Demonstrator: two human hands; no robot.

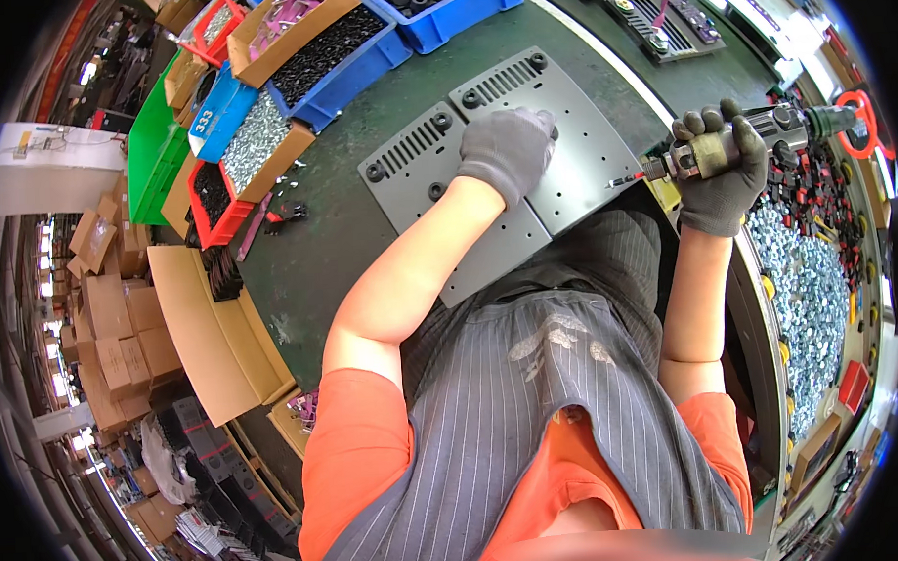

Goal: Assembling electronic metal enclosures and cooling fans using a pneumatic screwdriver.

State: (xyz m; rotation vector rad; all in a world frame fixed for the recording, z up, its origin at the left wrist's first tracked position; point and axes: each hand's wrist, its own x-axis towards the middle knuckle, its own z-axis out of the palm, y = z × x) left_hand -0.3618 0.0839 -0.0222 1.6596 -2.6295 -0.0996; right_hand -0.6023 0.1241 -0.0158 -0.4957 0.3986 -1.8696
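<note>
Two grey metal plates lie side by side on the green tabletop, a left plate and a right plate. Both have rows of slots, small holes and black round feet. Over the plates, where they meet, my gloved left hand is closed with its fingers curled down; whatever is between them is hidden. My gloved right hand grips a power screwdriver off the right plate's edge. Its bit points left toward that plate and stays apart from it.
Blue bins of black parts stand at the far left, beside a cardboard box of silvery screws and a red bin. Many small metal parts fill a tray at right. Slotted dark fixtures lie at the back. An open carton stands left.
</note>
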